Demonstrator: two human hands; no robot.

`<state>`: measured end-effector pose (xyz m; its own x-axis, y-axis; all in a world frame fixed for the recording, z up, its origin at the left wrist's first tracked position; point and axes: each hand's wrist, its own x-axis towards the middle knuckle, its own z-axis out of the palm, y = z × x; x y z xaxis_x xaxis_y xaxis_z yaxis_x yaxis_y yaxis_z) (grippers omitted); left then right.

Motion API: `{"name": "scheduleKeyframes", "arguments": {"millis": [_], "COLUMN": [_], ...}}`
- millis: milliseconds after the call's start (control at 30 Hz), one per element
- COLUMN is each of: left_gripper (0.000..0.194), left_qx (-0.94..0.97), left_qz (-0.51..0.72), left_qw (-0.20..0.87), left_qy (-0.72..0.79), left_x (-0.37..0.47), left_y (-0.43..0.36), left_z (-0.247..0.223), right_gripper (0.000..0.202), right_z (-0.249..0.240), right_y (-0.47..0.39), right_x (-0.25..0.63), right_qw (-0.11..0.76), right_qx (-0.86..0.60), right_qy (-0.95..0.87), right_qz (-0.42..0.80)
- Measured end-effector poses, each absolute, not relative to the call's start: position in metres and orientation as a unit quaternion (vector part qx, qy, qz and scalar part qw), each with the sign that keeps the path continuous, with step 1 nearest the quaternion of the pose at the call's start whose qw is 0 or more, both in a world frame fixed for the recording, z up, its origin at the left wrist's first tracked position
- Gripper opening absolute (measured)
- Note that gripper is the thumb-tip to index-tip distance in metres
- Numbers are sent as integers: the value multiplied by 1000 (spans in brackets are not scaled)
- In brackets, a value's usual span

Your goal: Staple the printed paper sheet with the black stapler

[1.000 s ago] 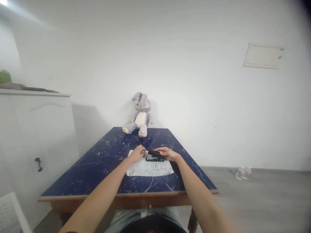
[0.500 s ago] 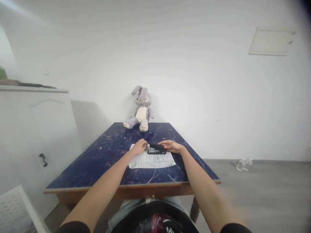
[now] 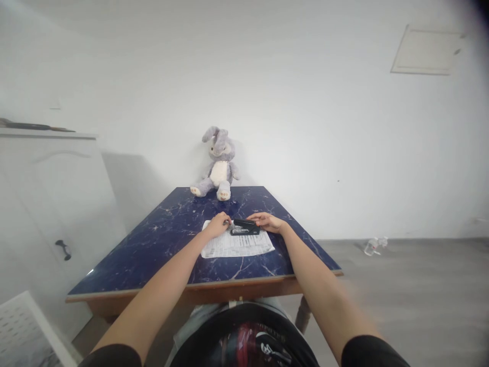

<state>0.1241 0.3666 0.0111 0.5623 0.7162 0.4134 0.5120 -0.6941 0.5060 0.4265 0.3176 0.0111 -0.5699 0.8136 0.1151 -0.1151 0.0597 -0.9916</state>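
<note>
A black stapler [image 3: 245, 228] lies on a printed white sheet of paper [image 3: 237, 247] on the blue marbled table. At the stapler's right end is my right hand [image 3: 267, 222], its fingers closed round that end from behind. My left hand [image 3: 219, 225] rests over the paper's upper left part, just left of the stapler. Its fingers are curled together around something small and dark that I cannot make out.
A grey plush rabbit [image 3: 220, 163] sits at the table's back edge [image 3: 244, 187] against the wall. A white cabinet [image 3: 49, 193] stands at the left. A clear plastic item [image 3: 372, 246] lies on the floor at the right.
The whole view has shifted slightly, with the table appearing a little higher. Both hands and the stapler keep nearly the same places on the paper.
</note>
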Motion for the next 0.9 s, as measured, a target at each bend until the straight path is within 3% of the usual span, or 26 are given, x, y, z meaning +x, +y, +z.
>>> {"name": "scheduleKeyframes", "arguments": {"millis": [400, 567, 900], "left_gripper": [23, 42, 39], "left_qx": [761, 699, 662], "left_qz": [405, 439, 454], "left_qw": [337, 420, 469], "left_qy": [379, 377, 369], "left_x": [137, 138, 139], "left_y": [369, 373, 370], "left_z": [8, 4, 6], "right_gripper": [55, 56, 60], "right_z": [13, 13, 20], "right_y": [318, 321, 316], "right_x": [430, 427, 413], "right_qw": [354, 354, 355], "right_qx": [-285, -279, -282], "right_qy": [-615, -611, -622], "right_qz": [644, 650, 638]}}
